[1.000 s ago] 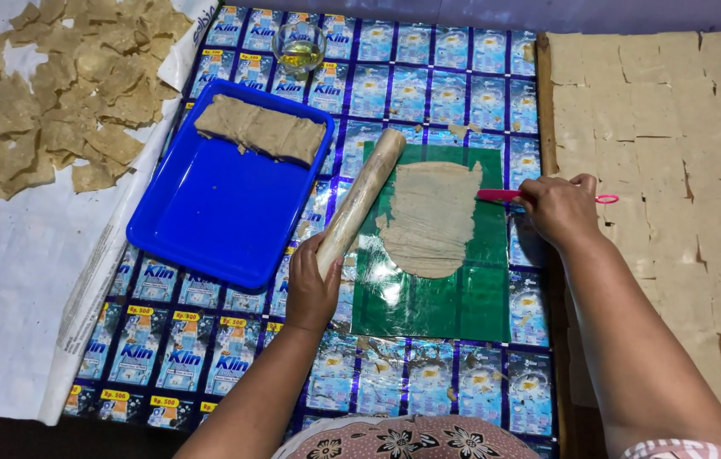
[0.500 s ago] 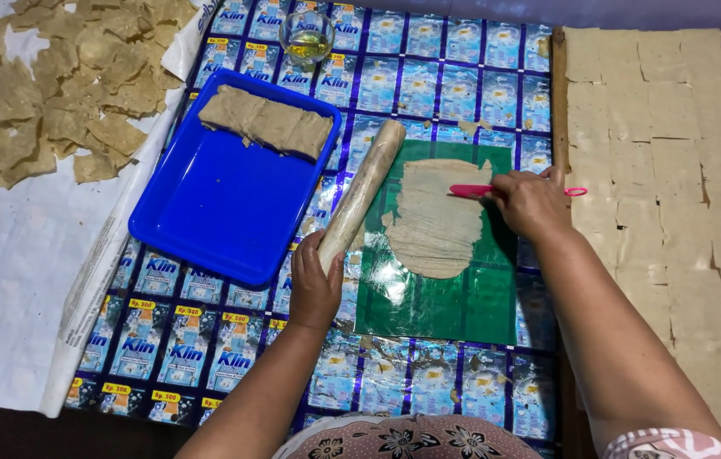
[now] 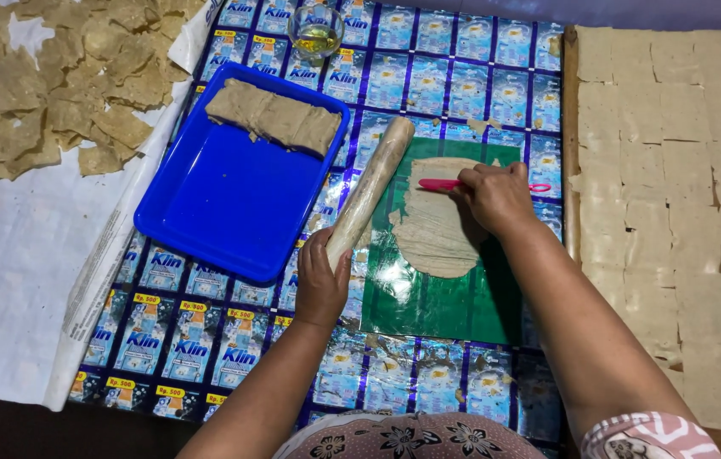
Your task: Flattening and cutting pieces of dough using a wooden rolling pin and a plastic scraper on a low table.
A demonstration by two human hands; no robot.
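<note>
Thin dough sheet cut on a glossy green mat, rolling pin held beside it.

The right hand [image 3: 496, 197] gripped a slim pink knife [image 3: 441, 184] laid across the flat, ragged-edged dough sheet [image 3: 432, 229] on the green mat [image 3: 428, 297], mid-table on a shiny printed-sachet cover [image 3: 190, 340]. The left hand [image 3: 322, 280] clasped the near end of a smooth wooden rolling pin [image 3: 373, 187], angled along the mat's left edge. A blue plastic tray [image 3: 224, 212] holding a folded dough slab [image 3: 274, 117] sat close left, leaving little room; pale cut squares [image 3: 675, 170] filled the right edge.
</note>
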